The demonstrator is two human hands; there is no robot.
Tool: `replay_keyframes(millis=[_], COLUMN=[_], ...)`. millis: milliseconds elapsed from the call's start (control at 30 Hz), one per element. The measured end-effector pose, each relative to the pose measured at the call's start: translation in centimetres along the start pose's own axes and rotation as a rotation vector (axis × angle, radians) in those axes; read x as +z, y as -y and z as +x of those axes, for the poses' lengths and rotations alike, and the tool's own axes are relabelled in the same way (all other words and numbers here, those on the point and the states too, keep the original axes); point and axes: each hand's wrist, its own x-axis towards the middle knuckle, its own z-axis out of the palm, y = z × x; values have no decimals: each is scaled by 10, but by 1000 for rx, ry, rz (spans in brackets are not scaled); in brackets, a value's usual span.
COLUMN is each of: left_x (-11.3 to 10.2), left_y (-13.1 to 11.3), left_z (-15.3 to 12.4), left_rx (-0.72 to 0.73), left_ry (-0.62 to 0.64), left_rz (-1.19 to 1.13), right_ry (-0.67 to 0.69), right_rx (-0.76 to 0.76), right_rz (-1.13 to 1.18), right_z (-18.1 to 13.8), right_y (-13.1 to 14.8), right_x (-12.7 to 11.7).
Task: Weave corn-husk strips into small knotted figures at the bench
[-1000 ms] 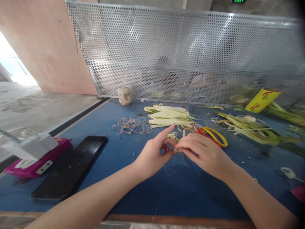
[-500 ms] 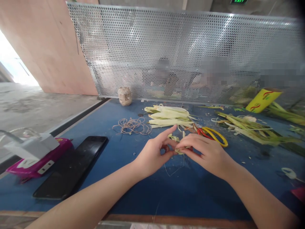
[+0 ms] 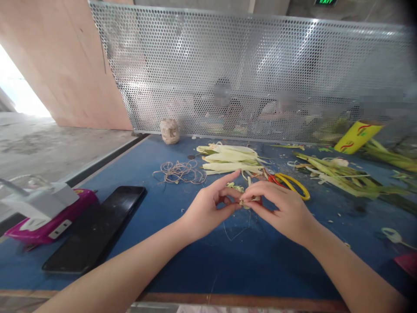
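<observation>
My left hand (image 3: 206, 209) and my right hand (image 3: 282, 209) meet over the blue table. Both pinch a small, pale green piece of corn husk (image 3: 246, 206), mostly covered by the fingers. The left index finger points forward while its thumb presses toward the piece. From the fingers a fine thread (image 3: 232, 239) hangs in a loop. Just beyond the hands lie several pale corn husks (image 3: 230, 158) side by side. Yellow-and-red-handled scissors (image 3: 301, 188) rest behind my right hand, their blades partly hidden.
Tangled twine (image 3: 179, 172) lies left of the husks. A black phone (image 3: 97, 228) and a magenta power strip (image 3: 76, 217) with a white charger sit at left. More green husks (image 3: 342, 176) and a yellow roll (image 3: 356, 137) are at right. A perforated metal screen (image 3: 195, 56) stands behind.
The view has shifted very slightly. My fingers have made a small adjustment around the husk piece; both hands keep their pinch in nearly the same place.
</observation>
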Motion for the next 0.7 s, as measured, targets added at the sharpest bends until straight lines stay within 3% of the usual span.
replay_keyframes(millis=[133, 300, 433, 567, 700], left_x=[3, 2, 1, 0, -2], left_y=[-2, -3, -5, -8, -10], left_z=[1, 3, 3, 5, 7], left_rx=[-48, -87, -131, -179, -208], left_ry=[-38, -78, -121, -155, -203], left_rz=[-120, -211, -317, -412, -465], right_ry=[-92, -75, -160, -39, -12], right_rx=[24, -46, 142, 355, 385], right_rz=[33, 47, 108, 226, 268], right_z=[1, 0, 0, 1, 3], right_y=[2, 5, 1, -6, -5], right_x=[6, 7, 8, 13, 15])
